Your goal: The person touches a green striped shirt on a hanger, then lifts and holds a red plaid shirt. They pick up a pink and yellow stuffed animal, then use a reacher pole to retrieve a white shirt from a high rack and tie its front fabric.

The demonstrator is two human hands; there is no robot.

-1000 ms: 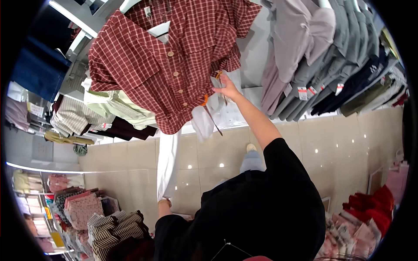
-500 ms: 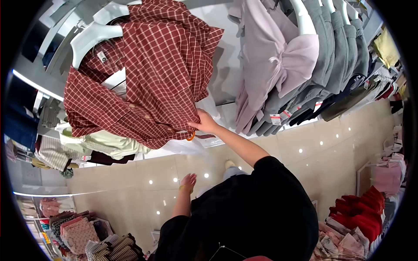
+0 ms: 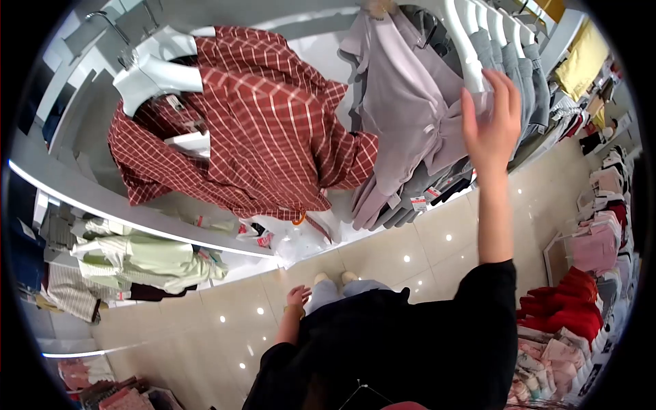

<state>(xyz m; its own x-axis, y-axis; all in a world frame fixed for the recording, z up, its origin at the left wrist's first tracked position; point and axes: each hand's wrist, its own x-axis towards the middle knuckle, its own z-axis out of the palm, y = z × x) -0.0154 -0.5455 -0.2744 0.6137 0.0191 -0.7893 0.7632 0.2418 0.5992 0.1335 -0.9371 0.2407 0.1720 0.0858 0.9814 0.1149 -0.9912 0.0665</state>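
Observation:
My right hand (image 3: 495, 130) is raised with its thumb and fingers apart. It overlaps the shoulder of a lilac blouse (image 3: 403, 102) with a gathered front, near the end of its white hanger (image 3: 466, 51). To the left hangs a dark red shirt (image 3: 266, 130) with a white grid check, on a white hanger (image 3: 154, 78), its tail hanging over the white shelf edge. Low beside my body, over the floor, hangs my left hand (image 3: 297, 298), empty, its fingers loosely apart.
Grey garments (image 3: 509, 75) on white hangers follow the blouse to the right. Pale green clothes (image 3: 147, 260) hang below the curved rail at left. Folded red clothes (image 3: 564, 311) and pink garments (image 3: 543, 362) fill the display at lower right. Beneath me is a tiled floor (image 3: 383, 256).
My right hand has let go of the checked shirt's front edge and moved up and right to the lilac blouse. The left hand stays low. The view has shifted slightly.

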